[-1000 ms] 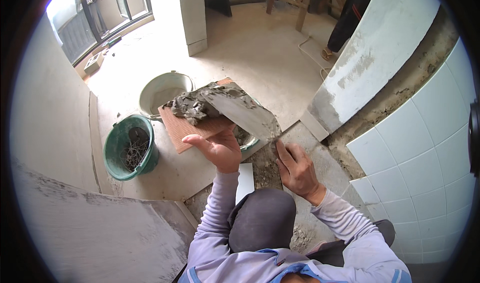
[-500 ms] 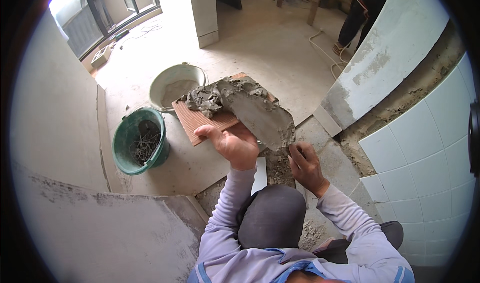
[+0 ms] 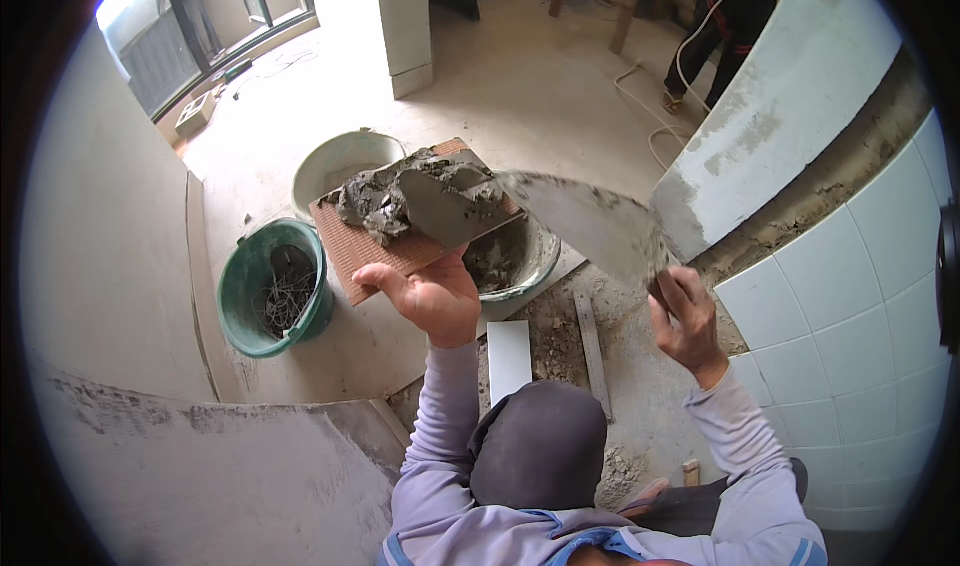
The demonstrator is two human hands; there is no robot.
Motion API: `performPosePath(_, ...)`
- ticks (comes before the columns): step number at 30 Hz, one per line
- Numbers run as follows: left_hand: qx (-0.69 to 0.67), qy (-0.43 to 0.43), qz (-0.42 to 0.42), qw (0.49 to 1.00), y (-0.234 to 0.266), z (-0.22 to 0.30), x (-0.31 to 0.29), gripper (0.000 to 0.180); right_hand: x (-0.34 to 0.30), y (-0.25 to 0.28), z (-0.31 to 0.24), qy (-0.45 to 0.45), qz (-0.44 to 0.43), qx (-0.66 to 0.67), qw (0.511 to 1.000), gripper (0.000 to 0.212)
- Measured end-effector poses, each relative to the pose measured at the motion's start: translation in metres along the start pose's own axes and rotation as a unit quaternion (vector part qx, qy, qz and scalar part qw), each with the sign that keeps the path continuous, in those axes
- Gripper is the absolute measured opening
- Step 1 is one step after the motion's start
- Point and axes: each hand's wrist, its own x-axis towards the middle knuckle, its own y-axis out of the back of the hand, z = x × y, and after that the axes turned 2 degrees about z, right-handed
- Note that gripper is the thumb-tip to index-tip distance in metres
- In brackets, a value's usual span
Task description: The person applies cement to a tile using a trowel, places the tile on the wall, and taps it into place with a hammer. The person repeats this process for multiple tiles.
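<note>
My left hand (image 3: 440,301) supports a tile (image 3: 345,251) from below, thumb at its near edge, its reddish-brown ribbed back facing up. Grey mortar (image 3: 372,201) lies in a rough heap across that back, with a smoothed patch toward the right. In my right hand (image 3: 690,331) is a trowel (image 3: 590,228), gripped at its handle, which my fingers mostly hide. The blade is smeared by motion and coated with mortar, and reaches left to the tile's right edge. Beneath the tile sits a tub (image 3: 510,256) with mortar in it, partly covered.
A green bucket (image 3: 235,301) holding tangled wire stands left, beside a pale bucket (image 3: 320,156). A white tile (image 3: 509,358) and a narrow strip (image 3: 592,356) lie before my knee. White tiles line the wall (image 3: 835,296) at right. Another person (image 3: 715,36) stands at the back right.
My right hand has swung the trowel right, away from the mortar on the tile. The tile has shifted slightly left in my left hand, and the tub beneath shows more.
</note>
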Motion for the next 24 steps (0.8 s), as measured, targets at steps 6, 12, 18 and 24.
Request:
performPosePath(6, -0.021, 0.026, -0.007, 0.999, 0.003, -0.007, -0.012, 0.065, 0.069, 0.014, -0.020, 0.066, -0.062, -0.073, 0.993, 0.059)
performPosePath(12, -0.011, 0.057, 0.025, 0.998, 0.005, -0.007, -0.015, 0.065, 0.051, 0.025, -0.023, 0.015, -0.115, -0.092, 0.989, 0.062)
performPosePath(18, -0.052, 0.140, 0.050, 0.988, -0.001, -0.001, -0.020, 0.065, -0.006, 0.001, -0.002, -0.024, -0.073, -0.019, 0.997, 0.069)
performPosePath(24, -0.100, 0.210, 0.028, 0.972, 0.002, 0.013, -0.019, 0.065, -0.035, -0.020, 0.015, -0.016, -0.029, 0.008, 0.999, 0.065)
